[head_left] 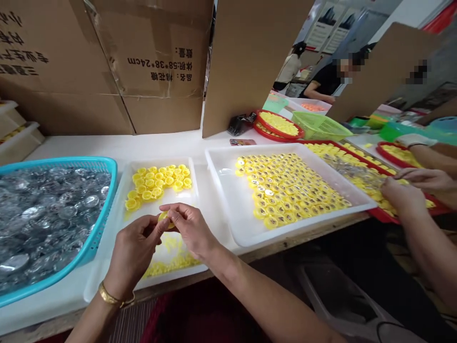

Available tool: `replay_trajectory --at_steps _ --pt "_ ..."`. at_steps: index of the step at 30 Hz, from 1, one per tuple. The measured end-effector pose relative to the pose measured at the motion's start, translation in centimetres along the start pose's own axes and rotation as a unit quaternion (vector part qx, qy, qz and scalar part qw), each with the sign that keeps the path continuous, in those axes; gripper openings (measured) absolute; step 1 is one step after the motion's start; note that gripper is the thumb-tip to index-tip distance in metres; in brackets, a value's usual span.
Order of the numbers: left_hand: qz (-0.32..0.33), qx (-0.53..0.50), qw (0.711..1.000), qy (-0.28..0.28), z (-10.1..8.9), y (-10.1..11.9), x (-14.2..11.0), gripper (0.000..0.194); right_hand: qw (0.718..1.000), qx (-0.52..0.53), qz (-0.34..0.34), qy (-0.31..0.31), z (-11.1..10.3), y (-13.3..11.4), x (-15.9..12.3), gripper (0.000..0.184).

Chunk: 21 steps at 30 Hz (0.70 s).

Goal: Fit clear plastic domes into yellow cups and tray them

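My left hand (134,245) and my right hand (191,228) meet over a white tray (123,190), both closed on one small round yellow plastic cup (164,220). Fingers cover much of the cup. Beyond my hands, several similar yellow cups (157,180) lie grouped at the tray's far end. Tiny yellow pieces (174,262) are heaped along its near edge. To the right, a larger white tray (228,209) bears rows of yellow cups (285,190) with printed discs in them. A gold bracelet sits on my left wrist.
At left, a blue basket (113,178) is full of clear, shiny domed pieces (53,209). Cardboard panels (160,47) stand behind the table. Another person's hands (407,190) work over a red tray (378,214) at right. Red plates (278,125) and a green basket (319,125) stand farther back.
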<state>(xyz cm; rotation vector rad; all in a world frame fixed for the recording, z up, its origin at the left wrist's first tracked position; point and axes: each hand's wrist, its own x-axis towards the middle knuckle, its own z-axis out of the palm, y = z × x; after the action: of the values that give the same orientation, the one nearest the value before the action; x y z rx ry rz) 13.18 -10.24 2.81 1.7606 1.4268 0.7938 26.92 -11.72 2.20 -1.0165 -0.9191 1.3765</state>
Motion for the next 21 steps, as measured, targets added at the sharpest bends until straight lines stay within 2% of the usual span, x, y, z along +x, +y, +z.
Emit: replay_trajectory --at_steps 2,4,6,9,11,13,18,19,21 --pt "-0.040 -0.069 0.995 -0.058 -0.1 -0.4 0.0 0.050 0.991 -0.117 -0.057 0.006 -0.1 -0.2 0.0 0.026" --pt "-0.065 -0.147 0.984 -0.071 -0.1 -1.0 -0.1 0.056 0.978 -0.184 -0.100 0.006 -0.8 -0.4 0.2 0.023" --pt "-0.082 -0.196 0.976 -0.045 -0.1 -1.5 -0.2 0.062 0.986 -0.138 -0.078 0.041 -1.8 -0.7 0.7 0.023" --pt "-0.089 -0.216 0.972 -0.020 0.0 -1.9 -0.2 0.060 0.994 0.021 0.033 0.104 -3.4 -0.9 1.6 0.028" --pt "-0.083 -0.208 0.974 -0.029 0.1 -2.1 -0.1 0.055 0.988 0.087 0.078 0.104 -4.1 -0.9 2.1 0.029" --pt "-0.077 -0.195 0.977 -0.037 0.3 -2.4 0.1 0.050 0.985 0.111 0.090 0.094 -4.5 -0.9 2.3 0.028" --pt "-0.073 -0.184 0.979 -0.048 0.5 -3.3 -0.1 0.044 0.990 0.082 0.079 0.081 -5.4 -1.2 1.9 0.029" --pt "-0.076 -0.181 0.979 -0.049 0.4 -3.5 -0.2 0.044 0.993 0.057 0.066 0.083 -5.9 -1.5 2.0 0.030" --pt "-0.083 -0.172 0.981 -0.048 0.1 -3.9 -0.3 0.045 0.991 -0.058 0.023 0.118 -7.9 -2.4 2.5 0.031"
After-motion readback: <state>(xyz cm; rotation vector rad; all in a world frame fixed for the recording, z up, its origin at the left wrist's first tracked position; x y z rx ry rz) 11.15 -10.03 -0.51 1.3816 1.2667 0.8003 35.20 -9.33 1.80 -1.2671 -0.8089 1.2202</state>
